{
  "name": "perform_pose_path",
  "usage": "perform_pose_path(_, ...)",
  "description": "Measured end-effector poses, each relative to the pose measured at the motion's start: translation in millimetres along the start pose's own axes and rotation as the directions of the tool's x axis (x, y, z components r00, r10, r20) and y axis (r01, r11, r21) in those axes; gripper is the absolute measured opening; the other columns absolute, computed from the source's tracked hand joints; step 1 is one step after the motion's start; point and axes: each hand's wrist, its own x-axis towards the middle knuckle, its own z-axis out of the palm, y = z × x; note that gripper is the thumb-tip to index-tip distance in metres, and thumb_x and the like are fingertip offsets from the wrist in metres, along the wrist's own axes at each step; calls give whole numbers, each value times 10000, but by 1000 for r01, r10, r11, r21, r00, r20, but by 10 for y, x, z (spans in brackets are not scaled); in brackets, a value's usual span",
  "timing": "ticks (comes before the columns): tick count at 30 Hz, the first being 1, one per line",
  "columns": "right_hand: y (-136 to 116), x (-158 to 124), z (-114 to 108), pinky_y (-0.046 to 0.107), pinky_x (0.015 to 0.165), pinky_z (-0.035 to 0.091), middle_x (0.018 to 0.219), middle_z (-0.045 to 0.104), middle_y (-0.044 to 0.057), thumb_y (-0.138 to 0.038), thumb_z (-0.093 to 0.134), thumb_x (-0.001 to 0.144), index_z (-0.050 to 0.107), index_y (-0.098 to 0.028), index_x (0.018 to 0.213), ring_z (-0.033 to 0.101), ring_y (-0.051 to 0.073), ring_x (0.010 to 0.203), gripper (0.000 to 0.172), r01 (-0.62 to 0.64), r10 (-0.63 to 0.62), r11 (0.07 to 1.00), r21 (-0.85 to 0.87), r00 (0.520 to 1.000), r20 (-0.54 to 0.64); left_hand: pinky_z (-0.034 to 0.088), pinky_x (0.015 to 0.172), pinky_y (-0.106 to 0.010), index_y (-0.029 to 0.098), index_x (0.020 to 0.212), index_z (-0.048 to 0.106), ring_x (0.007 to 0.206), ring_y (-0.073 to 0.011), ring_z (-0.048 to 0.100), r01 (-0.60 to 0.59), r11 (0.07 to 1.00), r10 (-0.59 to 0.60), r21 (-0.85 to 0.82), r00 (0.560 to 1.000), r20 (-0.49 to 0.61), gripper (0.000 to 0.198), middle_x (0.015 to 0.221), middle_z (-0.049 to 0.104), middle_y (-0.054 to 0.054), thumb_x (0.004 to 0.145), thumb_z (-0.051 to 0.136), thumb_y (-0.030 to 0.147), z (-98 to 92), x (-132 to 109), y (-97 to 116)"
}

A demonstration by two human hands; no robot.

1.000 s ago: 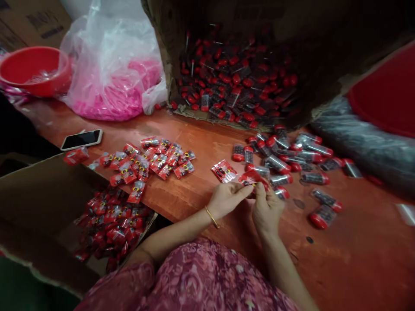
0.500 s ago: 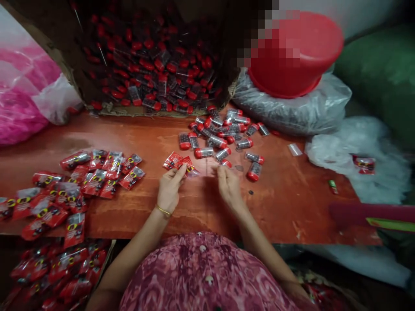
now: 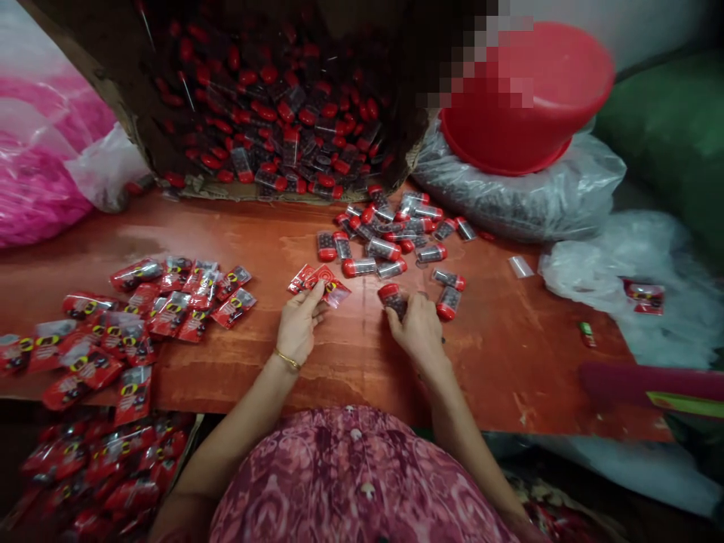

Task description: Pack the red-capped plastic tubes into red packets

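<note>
My left hand [image 3: 298, 324] pinches a red printed sachet [image 3: 328, 286] against the red-brown table [image 3: 237, 234], beside another loose sachet [image 3: 301, 277]. My right hand [image 3: 417, 326] closes its fingers on a small clear tube with a red cap [image 3: 391, 296]. More red-capped tubes [image 3: 390, 234] lie scattered just beyond both hands. A pile of filled red sachets [image 3: 170, 302] covers the table's left part.
A tipped cardboard box [image 3: 271, 113] full of red-capped tubes stands at the back. A red basin [image 3: 526, 113] rests on a clear bag at back right. A pink-filled plastic bag [image 3: 39, 166] sits at left. Another box of sachets [image 3: 102, 467] lies below left.
My view has swung to the right over the second. The hands came apart: the left keeps the sachet, and the right reached forward and closed on a red-capped tube.
</note>
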Motion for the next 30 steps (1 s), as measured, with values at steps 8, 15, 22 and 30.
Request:
perform_pose_path(8,-190,-256,-204,238,456,403,666,579,-18,-421,588,742,597,-188,888,467,96,468,275,-103,-60,568,817,984,166,442,542,-179,156,714,655,550,-74,589,65,998,-66,25,996,58,364,639,675,11,501,811,406,38,-49,-17)
perform_pose_path(15,-368,-288,-231,229,500,413,653,595,-13,-333,613,718,641,-182,802,498,105,540,175,-51,-118,595,802,982,150,433,568,-195,146,695,685,559,-80,580,-33,994,24,101,996,89,352,672,689,-7,499,807,412,53,-95,-38)
perform_pose_path(22,-416,-337,-74,219,462,426,676,597,-18,-373,578,777,630,-186,883,493,86,480,220,-85,-83,540,837,985,154,440,609,-210,123,680,676,580,-82,569,-153,986,142,74,981,135,311,643,670,3,536,794,372,74,-81,-85)
perform_pose_path(30,-463,-360,-36,226,454,413,625,560,-32,-373,541,817,600,-184,938,467,80,449,233,-15,-2,545,838,1000,20,466,764,-246,145,823,651,691,-96,620,-146,986,158,-76,971,180,385,774,701,1,481,818,204,115,-92,-182)
